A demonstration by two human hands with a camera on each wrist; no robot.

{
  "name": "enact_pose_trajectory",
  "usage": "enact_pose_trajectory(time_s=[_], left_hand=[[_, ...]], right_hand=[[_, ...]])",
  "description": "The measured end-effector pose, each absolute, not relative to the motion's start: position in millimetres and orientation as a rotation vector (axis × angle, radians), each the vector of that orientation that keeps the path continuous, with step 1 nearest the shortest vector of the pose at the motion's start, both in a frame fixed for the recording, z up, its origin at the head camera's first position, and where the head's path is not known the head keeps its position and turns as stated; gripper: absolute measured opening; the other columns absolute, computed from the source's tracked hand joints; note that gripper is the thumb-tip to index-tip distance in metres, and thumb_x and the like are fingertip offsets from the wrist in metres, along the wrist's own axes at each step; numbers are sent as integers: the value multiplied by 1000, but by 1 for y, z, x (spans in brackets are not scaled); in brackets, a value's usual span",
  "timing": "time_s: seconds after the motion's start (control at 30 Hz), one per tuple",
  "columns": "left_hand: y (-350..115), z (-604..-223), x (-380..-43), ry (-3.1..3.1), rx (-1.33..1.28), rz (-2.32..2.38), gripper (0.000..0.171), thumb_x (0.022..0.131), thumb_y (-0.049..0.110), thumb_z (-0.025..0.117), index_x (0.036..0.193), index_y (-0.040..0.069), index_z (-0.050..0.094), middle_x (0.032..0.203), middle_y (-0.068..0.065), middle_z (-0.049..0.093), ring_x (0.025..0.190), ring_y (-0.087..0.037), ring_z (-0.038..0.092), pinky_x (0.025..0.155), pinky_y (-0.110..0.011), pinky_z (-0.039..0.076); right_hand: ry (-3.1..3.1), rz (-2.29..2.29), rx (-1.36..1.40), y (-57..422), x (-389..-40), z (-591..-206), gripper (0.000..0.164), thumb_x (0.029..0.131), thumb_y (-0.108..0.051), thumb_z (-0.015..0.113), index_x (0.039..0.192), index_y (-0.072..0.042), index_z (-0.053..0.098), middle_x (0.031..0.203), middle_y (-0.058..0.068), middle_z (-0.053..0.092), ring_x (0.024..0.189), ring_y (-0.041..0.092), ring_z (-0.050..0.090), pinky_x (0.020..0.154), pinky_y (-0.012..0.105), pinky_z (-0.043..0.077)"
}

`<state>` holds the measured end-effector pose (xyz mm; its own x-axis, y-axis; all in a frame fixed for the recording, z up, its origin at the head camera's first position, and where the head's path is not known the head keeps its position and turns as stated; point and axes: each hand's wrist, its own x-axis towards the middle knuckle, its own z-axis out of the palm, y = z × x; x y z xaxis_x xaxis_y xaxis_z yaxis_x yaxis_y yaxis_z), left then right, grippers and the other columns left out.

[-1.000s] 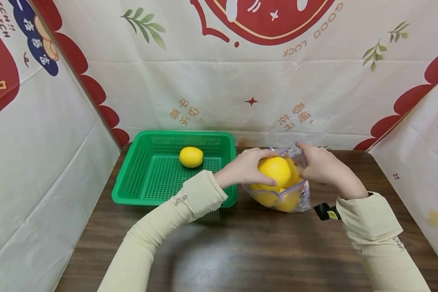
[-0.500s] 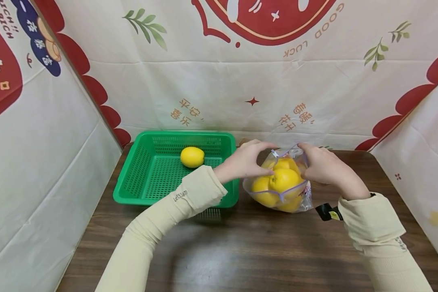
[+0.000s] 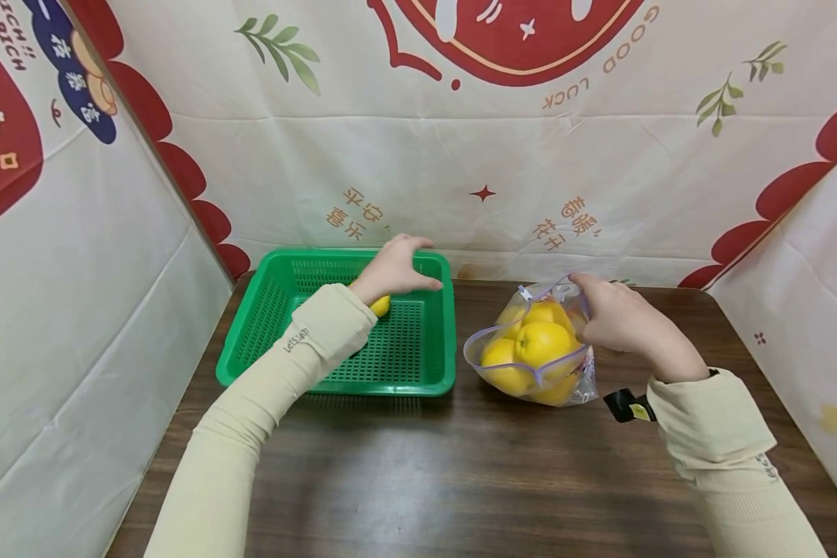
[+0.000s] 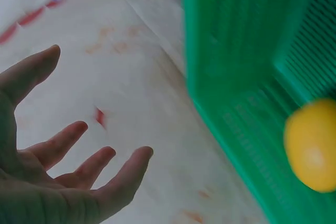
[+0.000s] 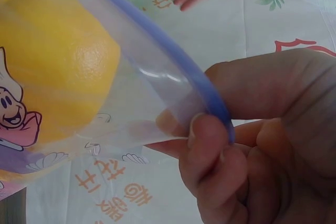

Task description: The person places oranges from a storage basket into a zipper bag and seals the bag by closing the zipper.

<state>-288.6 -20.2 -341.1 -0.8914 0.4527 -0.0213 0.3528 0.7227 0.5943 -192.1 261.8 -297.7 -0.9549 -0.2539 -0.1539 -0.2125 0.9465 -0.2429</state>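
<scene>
My left hand (image 3: 395, 268) hovers over the back right part of the green plastic basket (image 3: 449, 341), its fingers spread with nothing in them. One lemon (image 3: 381, 305) lies in the basket, partly hidden behind my left wrist in the head view; the left wrist view shows this lemon (image 4: 314, 145) apart from the fingers. My right hand (image 3: 617, 314) pinches the purple rim of a clear zip bag (image 3: 484, 345), holding its mouth open. Several yellow fruits (image 3: 545, 343) fill the bag, a round one on top. In the right wrist view, thumb and fingers grip the rim (image 5: 184, 66).
Basket and bag stand apart on a dark wooden table (image 3: 418, 465). A printed white cloth (image 3: 418, 170) hangs close behind them, with more cloth at both sides. A black strap piece (image 3: 628, 405) hangs by the right wrist.
My left hand let go of a round yellow fruit in the bag, then moved left, out of the bag and over the basket. My right hand stays on the bag's rim.
</scene>
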Motion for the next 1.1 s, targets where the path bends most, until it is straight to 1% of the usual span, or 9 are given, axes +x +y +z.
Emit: enact_pose_trajectory(time_s=[0.17, 0.27, 0.37, 0.5, 0.6, 0.77, 0.83, 0.93, 1.1], left_hand=[[-47, -355, -307, 2726, 486, 955, 69, 76, 29, 72, 135, 10, 41, 140, -9, 38, 132, -28, 27, 103, -44, 30], [-56, -364, -314, 2697, 392, 970, 70, 77, 26, 72, 136, 8, 40, 141, -11, 36, 129, -29, 30, 100, -44, 34], [-63, -374, -320, 2678, 295, 935, 71, 77, 25, 72, 136, 6, 39, 142, -14, 32, 129, -32, 31, 99, -46, 35], [-70, -388, -327, 2689, 211, 800, 72, 77, 28, 71, 137, 6, 38, 142, -16, 32, 129, -34, 29, 100, -47, 32], [-72, -397, -330, 2693, 199, 725, 71, 78, 29, 70, 137, 6, 37, 140, -16, 34, 128, -35, 28, 100, -47, 31], [-70, -410, -334, 2678, 169, 705, 71, 78, 27, 70, 138, 8, 37, 140, -17, 32, 127, -38, 27, 99, -48, 31], [-69, -414, -334, 2678, 157, 670, 72, 78, 27, 70, 138, 8, 37, 140, -18, 30, 126, -39, 27, 99, -49, 31], [-69, -419, -335, 2673, 150, 620, 73, 78, 26, 70, 139, 10, 35, 139, -19, 29, 123, -41, 29, 96, -50, 33], [-70, -427, -335, 2669, 181, 574, 70, 78, 24, 69, 139, 10, 37, 135, -19, 33, 114, -36, 36, 89, -45, 37]], right_hand=[[2908, -344, -349, 263, -192, -298, 75, 64, 0, 63, 131, 14, 33, 95, 23, 57, 75, 29, 50, 62, 37, 43], [2909, -347, -347, 263, -192, -297, 75, 64, 0, 63, 131, 14, 32, 96, 24, 57, 75, 30, 50, 61, 36, 43], [2909, -356, -344, 263, -191, -297, 75, 63, 0, 62, 131, 13, 33, 100, 25, 56, 77, 30, 50, 61, 36, 43], [2909, -372, -336, 263, -190, -297, 75, 63, 0, 62, 131, 13, 33, 106, 29, 55, 82, 33, 50, 67, 41, 44], [2912, -370, -337, 264, -190, -297, 75, 63, 0, 63, 131, 13, 33, 107, 29, 55, 83, 33, 50, 70, 44, 44], [2916, -367, -345, 264, -190, -298, 74, 63, 0, 63, 130, 14, 34, 103, 27, 56, 81, 32, 51, 69, 44, 45], [2915, -370, -341, 265, -190, -298, 75, 63, 0, 63, 130, 13, 33, 106, 28, 55, 82, 33, 51, 70, 45, 45], [2913, -372, -343, 265, -190, -299, 75, 63, 0, 64, 130, 14, 33, 110, 30, 53, 85, 35, 51, 75, 49, 44], [2920, -368, -342, 264, -190, -299, 74, 64, 0, 64, 130, 13, 33, 113, 32, 52, 89, 36, 52, 81, 55, 42]])
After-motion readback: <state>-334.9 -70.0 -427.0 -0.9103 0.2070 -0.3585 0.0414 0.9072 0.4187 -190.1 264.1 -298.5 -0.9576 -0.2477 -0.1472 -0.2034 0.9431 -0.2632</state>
